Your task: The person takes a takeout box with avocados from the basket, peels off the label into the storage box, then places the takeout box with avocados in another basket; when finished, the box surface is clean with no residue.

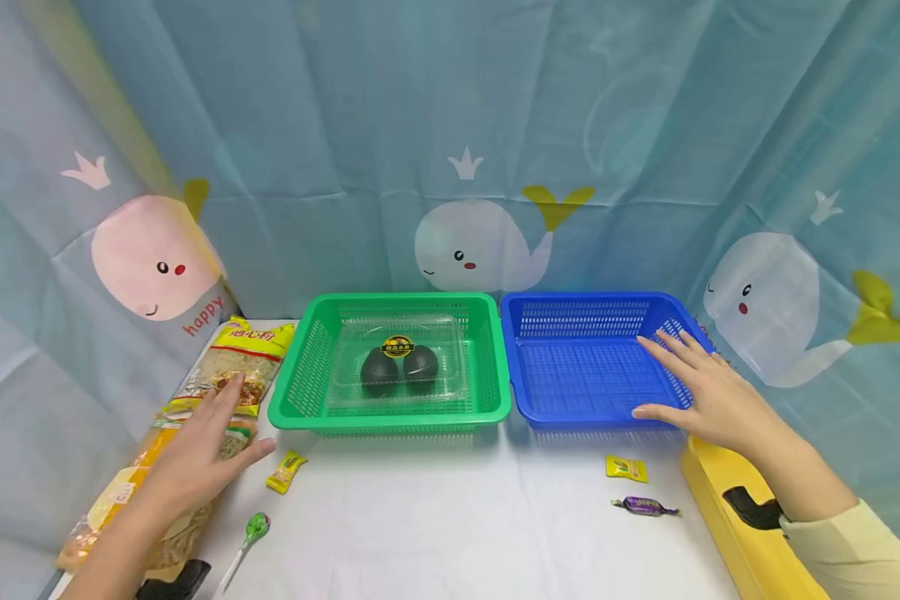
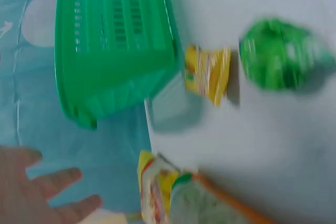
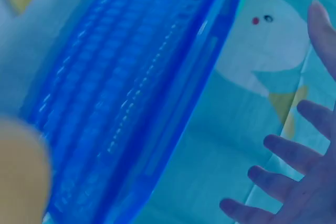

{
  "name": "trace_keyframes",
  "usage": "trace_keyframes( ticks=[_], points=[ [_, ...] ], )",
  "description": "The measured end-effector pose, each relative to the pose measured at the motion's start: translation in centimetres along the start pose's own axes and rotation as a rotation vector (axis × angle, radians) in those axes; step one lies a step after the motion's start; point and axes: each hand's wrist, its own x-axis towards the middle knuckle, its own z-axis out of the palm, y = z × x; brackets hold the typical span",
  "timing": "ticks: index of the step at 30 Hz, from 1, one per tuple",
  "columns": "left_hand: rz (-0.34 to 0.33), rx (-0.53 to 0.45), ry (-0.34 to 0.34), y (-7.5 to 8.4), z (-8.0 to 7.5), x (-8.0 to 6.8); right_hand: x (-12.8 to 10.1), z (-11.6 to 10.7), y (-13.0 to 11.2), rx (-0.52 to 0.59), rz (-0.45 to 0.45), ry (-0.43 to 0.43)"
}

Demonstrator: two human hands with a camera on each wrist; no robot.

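My left hand (image 1: 202, 458) is spread with its fingers extended over two food bags at the left, a yellow-topped bag (image 1: 228, 362) and an orange-and-clear bag (image 1: 108, 508). Whether it touches them I cannot tell. To its right lie a yellow-wrapped candy (image 1: 286, 472) and a lollipop (image 1: 257, 527) with a green wrapper. My right hand (image 1: 708, 392), fingers apart, hovers at the right side of the blue basket (image 1: 577, 379) and holds nothing. In the green basket (image 1: 390, 421) sits a clear plastic box (image 1: 450, 367) containing two dark egg-shaped things (image 1: 380, 369).
Below the blue basket lie a yellow candy (image 1: 626, 468) and a purple-wrapped candy (image 1: 645, 506). A yellow box (image 1: 750, 521) stands under the right forearm. Blue curtains (image 1: 375, 125) with whale prints enclose the white table (image 1: 450, 525) at the back and sides.
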Motion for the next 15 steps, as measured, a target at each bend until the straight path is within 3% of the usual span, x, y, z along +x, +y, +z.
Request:
trace_keyframes(
  ticks=[5,10,15],
  points=[
    [-0.115,-0.187,-0.02,1.4,0.4,0.6,2.4,0.4,-1.8,0.082,0.013,0.017],
    [-0.192,-0.341,-0.024,2.4,0.9,1.1,4.6,1.0,-3.2,0.152,-0.002,0.017],
    [-0.265,-0.552,-0.07,3.2,1.6,1.6,7.1,1.8,-4.6,0.244,-0.037,0.045]
  ],
)
